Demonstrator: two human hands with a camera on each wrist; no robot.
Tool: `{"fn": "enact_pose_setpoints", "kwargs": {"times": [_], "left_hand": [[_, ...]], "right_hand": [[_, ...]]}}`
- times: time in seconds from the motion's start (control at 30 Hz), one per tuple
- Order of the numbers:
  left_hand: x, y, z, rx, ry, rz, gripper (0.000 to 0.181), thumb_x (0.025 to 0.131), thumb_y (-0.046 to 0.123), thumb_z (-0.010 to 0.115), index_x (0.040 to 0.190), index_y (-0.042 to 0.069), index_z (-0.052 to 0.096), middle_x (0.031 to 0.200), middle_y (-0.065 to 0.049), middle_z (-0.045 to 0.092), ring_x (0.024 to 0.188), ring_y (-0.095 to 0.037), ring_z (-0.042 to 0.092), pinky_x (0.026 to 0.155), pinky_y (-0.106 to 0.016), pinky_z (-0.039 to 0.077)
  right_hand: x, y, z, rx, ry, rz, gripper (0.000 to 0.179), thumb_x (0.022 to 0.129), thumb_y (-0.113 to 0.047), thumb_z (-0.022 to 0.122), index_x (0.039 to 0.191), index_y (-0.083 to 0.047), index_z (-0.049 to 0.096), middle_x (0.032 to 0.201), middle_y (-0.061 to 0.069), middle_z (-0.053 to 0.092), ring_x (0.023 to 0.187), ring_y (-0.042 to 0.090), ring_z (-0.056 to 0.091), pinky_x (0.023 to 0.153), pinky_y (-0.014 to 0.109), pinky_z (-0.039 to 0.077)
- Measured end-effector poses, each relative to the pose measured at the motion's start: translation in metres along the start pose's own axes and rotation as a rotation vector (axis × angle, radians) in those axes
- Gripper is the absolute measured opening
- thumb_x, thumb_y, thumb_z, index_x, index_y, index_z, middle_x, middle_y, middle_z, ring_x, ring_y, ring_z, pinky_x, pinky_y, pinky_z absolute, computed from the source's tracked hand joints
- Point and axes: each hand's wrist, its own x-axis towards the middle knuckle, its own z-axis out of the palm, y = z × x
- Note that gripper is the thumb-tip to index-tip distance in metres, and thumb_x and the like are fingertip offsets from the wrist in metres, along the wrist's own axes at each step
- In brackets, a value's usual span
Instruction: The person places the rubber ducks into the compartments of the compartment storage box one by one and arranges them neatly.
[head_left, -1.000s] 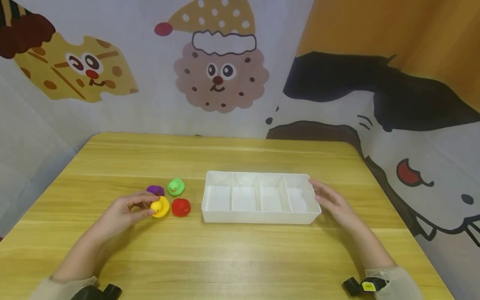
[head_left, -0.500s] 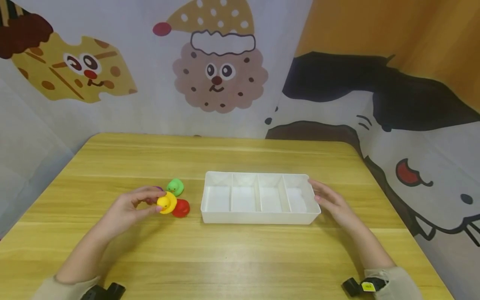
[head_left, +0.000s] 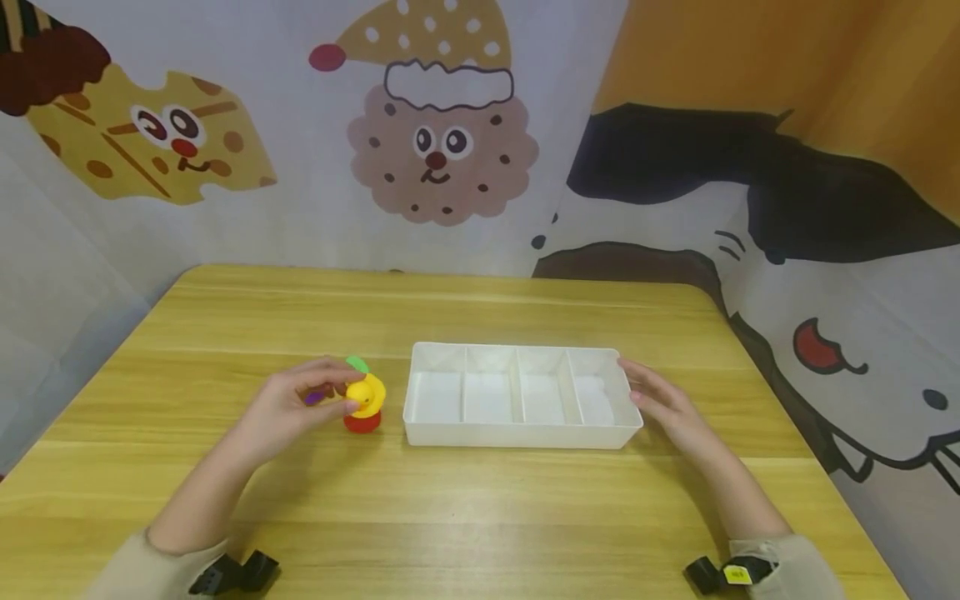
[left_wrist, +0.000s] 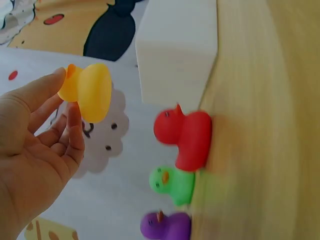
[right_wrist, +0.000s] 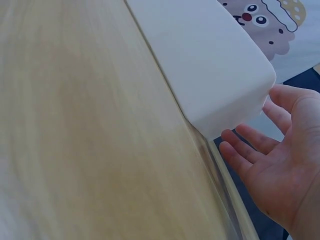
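Note:
My left hand (head_left: 296, 408) pinches a yellow rubber duck (head_left: 371, 398) by its head between thumb and fingertips. The left wrist view shows this yellow duck (left_wrist: 96, 93) lifted above the table. Below it sit a red duck (left_wrist: 195, 140), a green duck (left_wrist: 175, 185) and a purple duck (left_wrist: 169, 227) in a row. In the head view those three are partly hidden by the hand and the yellow duck. A white divided box (head_left: 525, 436) stands to their right, its compartments bare. My right hand (head_left: 670, 406) touches the box's right end with relaxed fingers.
The wood-grain table (head_left: 465, 508) carries the box and the ducks. Behind it hangs a cloth (head_left: 300, 233) printed with cartoon figures, close to the table's far edge.
My left hand has lifted the yellow duck and carried it right, from beside the purple duck to above the red one. The right hand and the box have stayed put.

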Motion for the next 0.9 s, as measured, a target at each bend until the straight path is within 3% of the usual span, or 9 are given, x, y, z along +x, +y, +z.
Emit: {"fn": "enact_pose_setpoints", "kwargs": {"times": [0.27,0.43,0.63,0.9], "left_hand": [[0.015,0.010,0.017,-0.027,-0.026,-0.009,0.026,0.081,0.012,0.077,0.107,0.015,0.073,0.103,0.007,0.066,0.084,-0.018,0.055,0.067,-0.029,0.045],[0.024,0.017,0.030,-0.051,-0.054,-0.005,0.025,0.082,0.013,0.077,0.107,0.013,0.073,0.100,0.004,0.065,0.081,-0.018,0.054,0.061,-0.027,0.046],[0.036,0.027,0.045,-0.091,-0.104,0.002,0.029,0.082,0.011,0.077,0.110,0.009,0.072,0.100,0.002,0.065,0.083,-0.022,0.055,0.065,-0.029,0.047],[0.053,0.034,0.066,-0.082,-0.170,0.073,0.030,0.083,0.010,0.076,0.113,0.010,0.071,0.101,0.007,0.064,0.086,-0.016,0.055,0.073,-0.034,0.047]], "right_hand": [[0.000,0.000,0.000,0.010,-0.004,-0.020,0.048,0.100,-0.009,0.048,0.144,0.005,0.034,0.137,0.032,0.040,0.113,0.002,0.052,0.091,0.018,0.042],[0.000,-0.001,0.000,0.009,-0.005,-0.014,0.048,0.100,-0.009,0.048,0.144,0.004,0.034,0.138,0.033,0.039,0.112,0.003,0.052,0.090,0.018,0.042],[-0.001,-0.001,0.000,0.006,-0.005,-0.013,0.048,0.101,-0.010,0.047,0.145,0.002,0.035,0.138,0.032,0.040,0.113,0.003,0.052,0.091,0.017,0.042],[-0.001,-0.001,0.000,0.016,-0.007,0.000,0.048,0.101,-0.011,0.047,0.145,0.002,0.034,0.139,0.032,0.039,0.113,0.003,0.052,0.091,0.017,0.041]]}}
